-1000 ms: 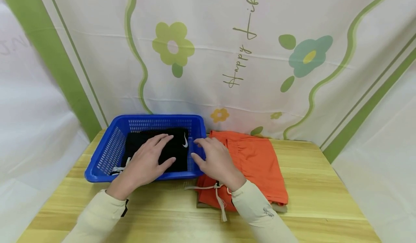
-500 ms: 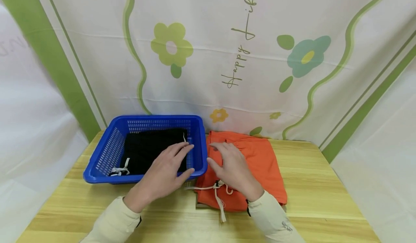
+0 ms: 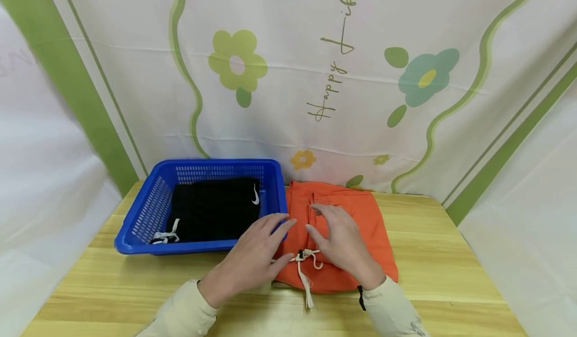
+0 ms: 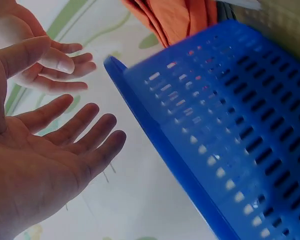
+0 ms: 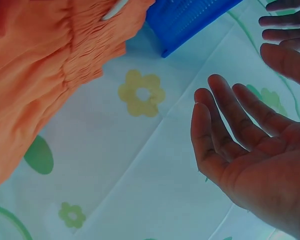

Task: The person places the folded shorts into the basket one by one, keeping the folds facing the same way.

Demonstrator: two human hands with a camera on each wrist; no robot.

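Observation:
In the head view my left hand [image 3: 252, 254] hovers by the front right corner of the blue plastic basket [image 3: 180, 248], fingers loosely bent and holding nothing. My right hand [image 3: 344, 239] is over the folded orange shorts [image 3: 376, 227], also holding nothing, its fingers relaxed. A white drawstring [image 3: 304, 279] hangs from the shorts' near left side. Inside the basket lies a folded black garment [image 3: 212, 209] with a white swoosh at its right and white cords [image 3: 166, 236] at its left corner. Both wrist views show relaxed fingers apart from the basket and shorts.
Basket and shorts sit side by side on a wooden table [image 3: 442, 267]. A white curtain [image 3: 279, 76] with printed flowers rises right behind them. The basket's right wall lies close against the left edge of the shorts.
Both hands have moved rightward, away from above the basket. The left has gone from over the black garment to the basket's corner, the right from the basket's right side to over the shorts.

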